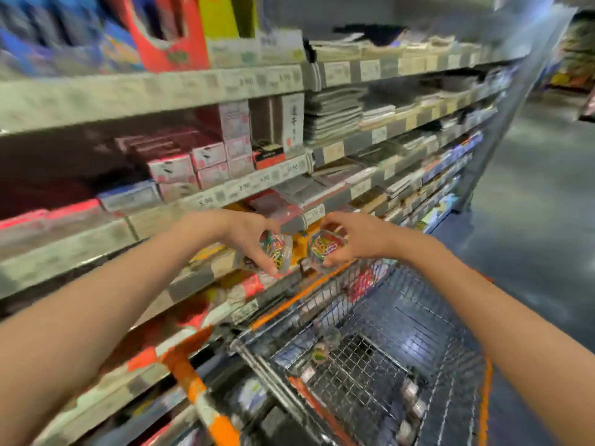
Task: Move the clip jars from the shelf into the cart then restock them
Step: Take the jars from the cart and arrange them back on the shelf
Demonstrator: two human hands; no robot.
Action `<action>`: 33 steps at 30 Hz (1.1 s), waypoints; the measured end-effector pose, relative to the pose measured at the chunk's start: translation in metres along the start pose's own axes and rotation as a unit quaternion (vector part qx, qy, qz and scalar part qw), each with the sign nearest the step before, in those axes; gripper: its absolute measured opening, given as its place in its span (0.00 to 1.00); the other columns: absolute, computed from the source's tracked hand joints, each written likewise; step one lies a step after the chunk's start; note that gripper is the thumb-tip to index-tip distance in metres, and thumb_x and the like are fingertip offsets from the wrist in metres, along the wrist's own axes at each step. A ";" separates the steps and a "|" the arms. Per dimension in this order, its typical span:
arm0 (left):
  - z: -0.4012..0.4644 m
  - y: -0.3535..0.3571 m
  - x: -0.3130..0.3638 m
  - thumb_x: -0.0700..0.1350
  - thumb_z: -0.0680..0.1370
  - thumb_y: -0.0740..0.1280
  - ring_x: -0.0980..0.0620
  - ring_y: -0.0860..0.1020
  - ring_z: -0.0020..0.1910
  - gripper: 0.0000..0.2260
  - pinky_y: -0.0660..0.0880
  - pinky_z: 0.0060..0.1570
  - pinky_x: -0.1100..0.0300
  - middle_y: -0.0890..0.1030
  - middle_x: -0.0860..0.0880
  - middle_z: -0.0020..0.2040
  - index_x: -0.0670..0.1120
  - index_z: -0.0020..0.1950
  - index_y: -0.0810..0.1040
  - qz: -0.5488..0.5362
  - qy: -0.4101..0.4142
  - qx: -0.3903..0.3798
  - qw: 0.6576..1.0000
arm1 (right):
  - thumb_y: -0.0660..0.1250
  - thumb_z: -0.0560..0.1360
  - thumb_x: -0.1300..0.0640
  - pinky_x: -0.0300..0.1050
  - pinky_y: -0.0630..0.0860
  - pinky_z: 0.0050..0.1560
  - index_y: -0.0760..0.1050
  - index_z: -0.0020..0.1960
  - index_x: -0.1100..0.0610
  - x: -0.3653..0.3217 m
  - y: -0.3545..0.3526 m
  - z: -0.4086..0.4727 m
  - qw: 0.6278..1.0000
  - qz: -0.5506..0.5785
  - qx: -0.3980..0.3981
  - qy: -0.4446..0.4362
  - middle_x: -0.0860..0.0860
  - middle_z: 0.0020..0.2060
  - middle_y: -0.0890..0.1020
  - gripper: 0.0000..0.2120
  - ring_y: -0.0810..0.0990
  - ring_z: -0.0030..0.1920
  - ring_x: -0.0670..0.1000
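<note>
Your left hand point(254, 243) and right hand point(349, 241) each grip a clear jar point(277, 252) of colourful clips beside the shelf point(206, 278); another jar point(320, 352) lies in the cart point(428, 342).

Store aisle, motion-blurred. Grey polished floor point(528, 194) right of fingers. Tiered shelving point(154, 91) above and left, price labels point(244, 187) on edges, stacked stationery point(333, 114).

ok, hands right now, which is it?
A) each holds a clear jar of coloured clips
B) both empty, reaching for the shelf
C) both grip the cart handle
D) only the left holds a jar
A: the left hand grips one clear clip jar and the right hand grips another jar, both held at the shelf edge above the cart.
</note>
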State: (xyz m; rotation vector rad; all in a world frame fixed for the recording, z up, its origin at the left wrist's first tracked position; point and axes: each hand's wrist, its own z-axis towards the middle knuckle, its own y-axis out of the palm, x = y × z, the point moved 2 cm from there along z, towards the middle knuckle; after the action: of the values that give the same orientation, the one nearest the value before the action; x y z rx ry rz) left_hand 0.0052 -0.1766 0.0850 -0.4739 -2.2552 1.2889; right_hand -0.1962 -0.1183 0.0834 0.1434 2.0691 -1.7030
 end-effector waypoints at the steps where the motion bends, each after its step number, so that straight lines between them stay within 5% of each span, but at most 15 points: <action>1: -0.013 -0.008 -0.006 0.57 0.69 0.74 0.51 0.67 0.67 0.40 0.63 0.61 0.64 0.66 0.49 0.72 0.47 0.75 0.61 0.003 -0.010 0.011 1.000 | 0.76 0.67 0.48 0.39 0.70 0.53 0.68 0.67 0.54 -0.013 -0.004 0.005 1.000 -0.012 0.000 -0.014 0.50 0.61 0.75 0.32 0.74 0.56 0.48; 4: -0.051 -0.030 -0.024 0.59 0.68 0.74 0.54 0.71 0.55 0.38 0.66 0.55 0.64 0.73 0.50 0.65 0.48 0.73 0.64 0.020 -0.042 0.026 0.999 | 0.75 0.67 0.46 0.40 0.70 0.56 0.68 0.67 0.52 -0.052 -0.019 0.017 0.999 -0.012 0.008 -0.052 0.50 0.62 0.76 0.32 0.74 0.59 0.48; 8: -0.104 -0.055 -0.044 0.60 0.67 0.74 0.52 0.70 0.64 0.38 0.65 0.63 0.64 0.71 0.51 0.69 0.49 0.72 0.65 0.019 -0.066 0.080 0.994 | 0.75 0.68 0.50 0.36 0.70 0.54 0.70 0.66 0.54 -0.104 -0.038 0.023 0.993 -0.007 0.037 -0.111 0.49 0.60 0.76 0.29 0.75 0.57 0.47; 11: -0.146 -0.073 -0.055 0.59 0.68 0.74 0.54 0.68 0.67 0.38 0.61 0.58 0.69 0.70 0.52 0.70 0.50 0.74 0.63 0.013 -0.072 0.123 0.990 | 0.75 0.69 0.51 0.36 0.71 0.53 0.69 0.66 0.53 -0.142 -0.051 0.031 0.987 0.002 0.047 -0.154 0.49 0.60 0.75 0.28 0.75 0.57 0.46; 17: -0.215 -0.099 -0.081 0.60 0.67 0.74 0.55 0.74 0.48 0.28 0.68 0.47 0.64 0.76 0.58 0.46 0.52 0.62 0.72 0.033 -0.089 0.168 0.981 | 0.76 0.68 0.54 0.25 0.68 0.53 0.70 0.66 0.52 -0.216 -0.068 0.048 0.966 0.010 0.089 -0.242 0.42 0.56 0.75 0.29 0.74 0.51 0.37; 20: -0.250 -0.108 -0.090 0.61 0.66 0.74 0.56 0.74 0.50 0.30 0.68 0.49 0.65 0.76 0.57 0.51 0.54 0.64 0.71 0.037 -0.104 0.182 0.977 | 0.76 0.67 0.55 0.24 0.68 0.52 0.70 0.65 0.49 -0.249 -0.076 0.051 0.958 0.023 0.094 -0.271 0.42 0.56 0.76 0.28 0.74 0.52 0.36; 24: -0.291 -0.116 -0.103 0.61 0.66 0.74 0.59 0.73 0.44 0.26 0.70 0.45 0.68 0.75 0.59 0.44 0.54 0.59 0.72 0.034 -0.118 0.203 0.971 | 0.74 0.67 0.50 0.31 0.70 0.55 0.68 0.62 0.43 -0.291 -0.085 0.053 0.942 0.001 0.113 -0.315 0.36 0.56 0.73 0.26 0.74 0.55 0.37; 28: -0.330 -0.123 -0.116 0.61 0.65 0.75 0.59 0.74 0.51 0.32 0.70 0.53 0.65 0.77 0.59 0.51 0.54 0.66 0.71 0.031 -0.132 0.236 0.962 | 0.72 0.66 0.46 0.27 0.68 0.57 0.68 0.63 0.43 -0.333 -0.089 0.052 0.926 -0.004 0.138 -0.353 0.35 0.57 0.73 0.27 0.73 0.57 0.36; 33: -0.377 -0.133 -0.144 0.61 0.64 0.75 0.56 0.78 0.45 0.27 0.74 0.49 0.61 0.81 0.55 0.47 0.52 0.59 0.76 0.036 -0.163 0.270 0.948 | 0.72 0.68 0.48 0.20 0.63 0.52 0.66 0.63 0.41 -0.385 -0.090 0.054 0.901 -0.006 0.160 -0.403 0.35 0.57 0.72 0.26 0.68 0.56 0.26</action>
State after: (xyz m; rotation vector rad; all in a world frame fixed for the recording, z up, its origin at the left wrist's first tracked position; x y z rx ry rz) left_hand 0.3323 -0.0547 0.3272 -0.1461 -2.0085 2.0595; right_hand 0.1298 -0.1122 0.3137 -0.4139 1.1790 -1.6941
